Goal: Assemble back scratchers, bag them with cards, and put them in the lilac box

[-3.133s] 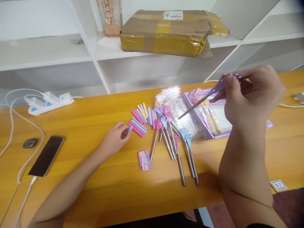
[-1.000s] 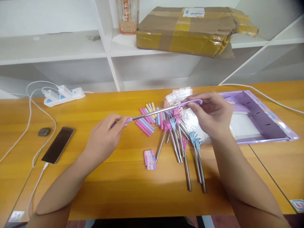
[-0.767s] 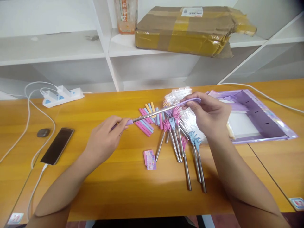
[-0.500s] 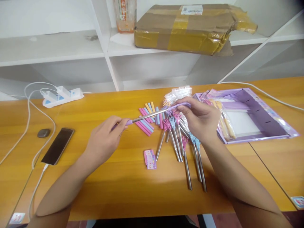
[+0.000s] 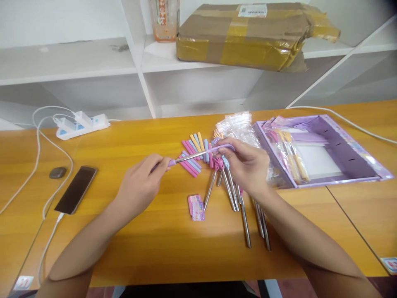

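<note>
A metal rod (image 5: 190, 157) with purple ends is stretched between both hands above the table. My left hand (image 5: 141, 176) is closed round its purple handle. The fingers of my right hand (image 5: 246, 161) pinch the purple piece at the other end. Beneath and beside my right hand lie several metal rods (image 5: 244, 219) with pink and blue hand-shaped heads, some partly covered by it. Short pink, blue and yellow tubes (image 5: 190, 165) are grouped just behind the held rod. Two small printed cards (image 5: 197, 208) lie nearer the front edge.
On the right sits a purple tray (image 5: 350, 180) with bagged items (image 5: 293, 159), beside clear plastic bags (image 5: 237, 124). A phone (image 5: 76, 190), a small dark object (image 5: 57, 172) and a power strip (image 5: 82, 126) are on the left. A taped carton (image 5: 242, 37) rests on the shelf.
My right hand has moved left and slightly down, closer to my left hand. The visible metal part of the rod between the hands is now shorter.
</note>
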The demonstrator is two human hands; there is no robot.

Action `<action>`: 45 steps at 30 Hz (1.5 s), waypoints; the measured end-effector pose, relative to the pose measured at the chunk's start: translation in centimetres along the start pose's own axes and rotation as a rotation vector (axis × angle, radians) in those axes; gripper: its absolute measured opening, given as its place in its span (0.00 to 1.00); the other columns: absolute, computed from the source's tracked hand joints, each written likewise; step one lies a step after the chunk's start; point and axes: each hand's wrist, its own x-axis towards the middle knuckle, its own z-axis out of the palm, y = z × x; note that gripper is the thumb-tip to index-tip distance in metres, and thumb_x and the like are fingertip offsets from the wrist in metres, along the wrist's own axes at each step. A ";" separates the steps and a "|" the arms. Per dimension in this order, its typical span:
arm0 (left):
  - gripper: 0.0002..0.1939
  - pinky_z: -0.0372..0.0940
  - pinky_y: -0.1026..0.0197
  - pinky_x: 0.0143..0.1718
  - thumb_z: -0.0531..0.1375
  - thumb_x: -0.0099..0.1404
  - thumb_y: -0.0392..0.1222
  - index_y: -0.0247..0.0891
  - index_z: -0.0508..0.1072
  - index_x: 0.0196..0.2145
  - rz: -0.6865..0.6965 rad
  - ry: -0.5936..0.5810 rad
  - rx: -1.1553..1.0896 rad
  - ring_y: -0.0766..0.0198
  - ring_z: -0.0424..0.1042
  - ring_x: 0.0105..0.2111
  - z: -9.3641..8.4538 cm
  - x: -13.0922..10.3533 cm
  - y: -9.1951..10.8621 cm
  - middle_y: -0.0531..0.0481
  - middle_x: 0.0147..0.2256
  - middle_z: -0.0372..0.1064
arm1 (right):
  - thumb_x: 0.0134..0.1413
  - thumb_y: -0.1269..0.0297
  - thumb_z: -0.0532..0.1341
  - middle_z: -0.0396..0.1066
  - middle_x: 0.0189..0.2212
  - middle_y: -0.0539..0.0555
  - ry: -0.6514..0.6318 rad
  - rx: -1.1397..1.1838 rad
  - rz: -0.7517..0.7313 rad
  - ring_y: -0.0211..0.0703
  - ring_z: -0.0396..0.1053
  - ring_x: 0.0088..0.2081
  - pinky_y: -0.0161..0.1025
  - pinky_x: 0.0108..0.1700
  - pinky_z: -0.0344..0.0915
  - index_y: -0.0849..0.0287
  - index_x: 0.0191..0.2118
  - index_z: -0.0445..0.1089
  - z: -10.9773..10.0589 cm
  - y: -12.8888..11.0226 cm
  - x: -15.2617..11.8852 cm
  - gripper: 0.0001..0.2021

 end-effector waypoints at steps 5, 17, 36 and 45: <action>0.15 0.71 0.62 0.42 0.49 0.83 0.36 0.41 0.75 0.53 0.072 0.028 -0.003 0.63 0.79 0.43 1.1 -0.3 -0.1 0.48 0.45 0.78 | 0.72 0.64 0.63 0.80 0.33 0.49 0.002 0.016 -0.022 0.42 0.76 0.32 0.44 0.39 0.74 0.51 0.43 0.80 0.7 -0.4 -0.5 0.07; 0.15 0.72 0.62 0.42 0.48 0.82 0.35 0.38 0.75 0.53 0.106 0.066 0.013 0.63 0.79 0.42 2.2 -0.5 0.7 0.47 0.42 0.76 | 0.74 0.65 0.61 0.82 0.37 0.51 -0.033 0.043 0.003 0.43 0.79 0.35 0.44 0.41 0.76 0.50 0.43 0.80 2.0 -0.6 -1.6 0.10; 0.12 0.62 0.61 0.32 0.57 0.82 0.46 0.42 0.75 0.56 0.239 0.047 0.197 0.63 0.74 0.34 3.1 -1.0 0.2 0.48 0.40 0.75 | 0.73 0.69 0.62 0.81 0.46 0.58 -0.299 -0.333 -0.345 0.50 0.80 0.47 0.48 0.49 0.79 0.55 0.55 0.76 -0.4 0.7 -2.3 0.10; 0.15 0.66 0.56 0.35 0.56 0.76 0.28 0.33 0.74 0.56 0.474 0.128 0.280 0.58 0.71 0.38 3.1 -0.1 0.9 0.42 0.43 0.77 | 0.74 0.73 0.59 0.80 0.45 0.59 -0.328 -0.556 -0.484 0.50 0.76 0.45 0.47 0.47 0.72 0.57 0.53 0.76 -0.2 0.2 -3.1 0.11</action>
